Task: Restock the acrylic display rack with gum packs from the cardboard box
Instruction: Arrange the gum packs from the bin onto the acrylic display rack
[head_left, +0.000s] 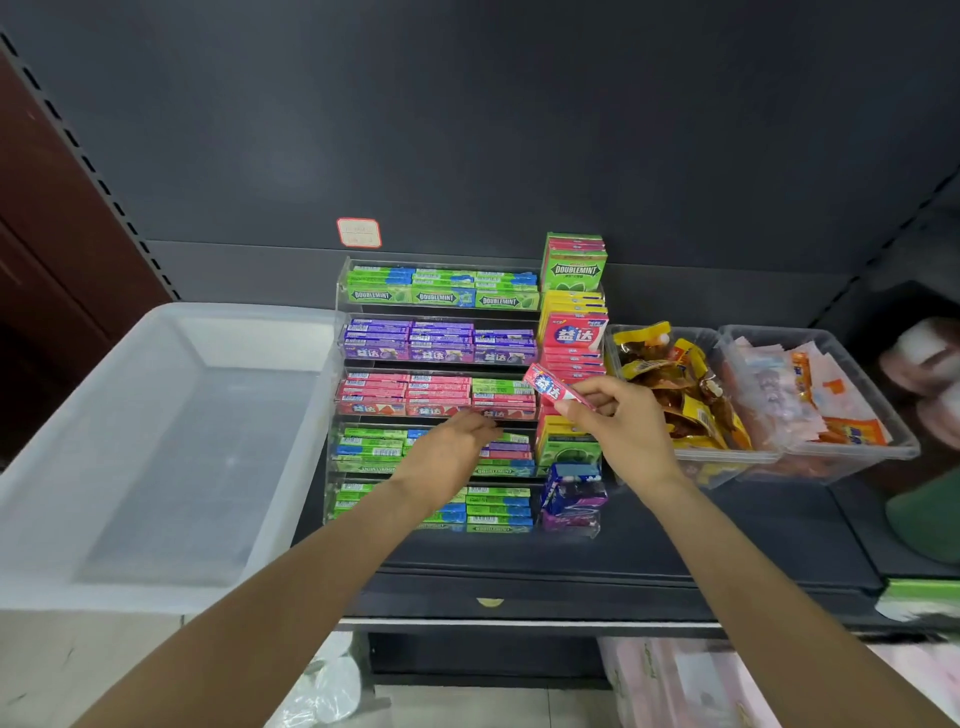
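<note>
Head view, so only one angle here. The acrylic display rack (340, 332) is seen on a dark shelf (675, 551), stepped in five tiers: green packs up top, purple below, then pink with some green mixed in, then two more mostly green and blue rows. A side column on its right is stacked with bigger green, yellow and pink boxes. A large translucent tub (156, 452) is parked to the left, nothing visible inside. Two clear bins (852, 457) of snack packets are set to the right.

The right hand (618, 421) is raised in front of the side column, its fingers pinched on one pink gum pack (553, 387), tilted, held just off the rack. The left hand (452, 441) is stretched out to the fourth tier, fingers fairly straight and resting on the packs there.

The lower tiers are partly hidden by the forearm, and the right edge is blurred.
</note>
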